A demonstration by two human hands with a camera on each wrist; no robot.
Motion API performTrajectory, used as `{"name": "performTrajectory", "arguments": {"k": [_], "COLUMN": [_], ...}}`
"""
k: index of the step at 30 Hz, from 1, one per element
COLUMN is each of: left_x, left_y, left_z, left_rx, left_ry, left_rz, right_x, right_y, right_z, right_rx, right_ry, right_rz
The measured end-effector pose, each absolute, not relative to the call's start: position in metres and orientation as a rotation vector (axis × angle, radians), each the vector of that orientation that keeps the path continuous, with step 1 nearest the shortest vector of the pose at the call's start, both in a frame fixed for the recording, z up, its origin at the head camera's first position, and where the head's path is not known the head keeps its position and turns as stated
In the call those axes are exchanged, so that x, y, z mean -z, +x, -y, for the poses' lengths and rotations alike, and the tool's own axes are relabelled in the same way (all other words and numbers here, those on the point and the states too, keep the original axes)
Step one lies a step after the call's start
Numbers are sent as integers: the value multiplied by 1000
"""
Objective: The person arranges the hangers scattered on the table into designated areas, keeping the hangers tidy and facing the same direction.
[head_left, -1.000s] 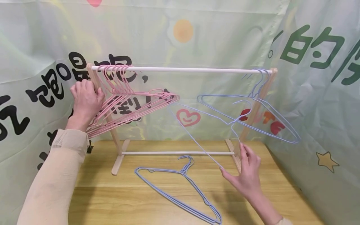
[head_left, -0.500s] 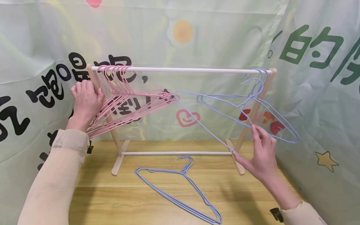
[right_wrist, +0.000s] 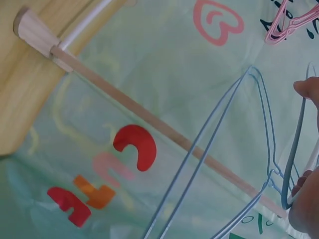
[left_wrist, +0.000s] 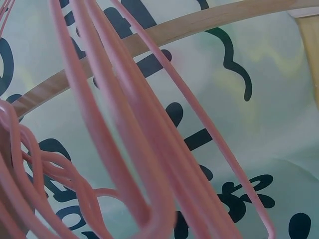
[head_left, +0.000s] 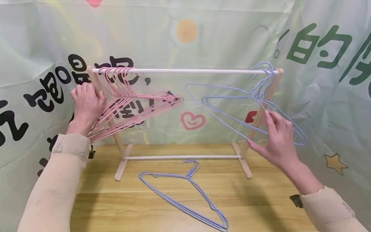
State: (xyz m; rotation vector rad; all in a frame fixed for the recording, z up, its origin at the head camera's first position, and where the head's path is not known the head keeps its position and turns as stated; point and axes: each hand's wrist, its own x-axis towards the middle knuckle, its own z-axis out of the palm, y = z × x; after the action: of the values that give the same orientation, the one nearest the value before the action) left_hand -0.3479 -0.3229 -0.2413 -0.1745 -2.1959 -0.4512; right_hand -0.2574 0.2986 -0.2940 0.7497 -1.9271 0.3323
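Observation:
My right hand [head_left: 279, 138] pinches a blue wire hanger [head_left: 215, 86] by its side, thumb on the bottom bar and fingers on the shoulder. Its hook rises over the right end of the white rod [head_left: 185, 71] of a small garment rack. Just behind it, other blue hangers [head_left: 226, 97] hang from that rod. On the far side, my left hand [head_left: 87, 104] grips the rack's left wooden post [head_left: 95, 80], its fingers curled. Beside that hand hangs a row of pink hangers [head_left: 124, 95], which fill much of the left wrist view.
A few stacked blue hangers [head_left: 171, 175] lie flat on the wooden table [head_left: 116, 206], in front of the rack's lower bar [head_left: 182, 157]. The rack's right foot [head_left: 245, 167] stands behind them. A printed cloth [head_left: 223, 38] encloses the back and sides.
My right hand has carried the blue hanger up and to the right, from below the rod until its hook reaches over it. The left hand has stayed on the post.

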Motion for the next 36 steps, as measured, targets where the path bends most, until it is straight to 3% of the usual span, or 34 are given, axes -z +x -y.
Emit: {"name": "performTrajectory", "arguments": {"k": [13, 36], "left_x": [240, 241], "left_y": [-346, -346], "left_z": [323, 322], "left_rx": [449, 444], "left_ry": [-157, -154], "left_rz": [2205, 2208], "right_x": [283, 310], "right_y": [-266, -279], "right_z": [-307, -331], "right_rx": [-265, -84], "right_ry": [722, 692], "right_rz": [2069, 2083]}}
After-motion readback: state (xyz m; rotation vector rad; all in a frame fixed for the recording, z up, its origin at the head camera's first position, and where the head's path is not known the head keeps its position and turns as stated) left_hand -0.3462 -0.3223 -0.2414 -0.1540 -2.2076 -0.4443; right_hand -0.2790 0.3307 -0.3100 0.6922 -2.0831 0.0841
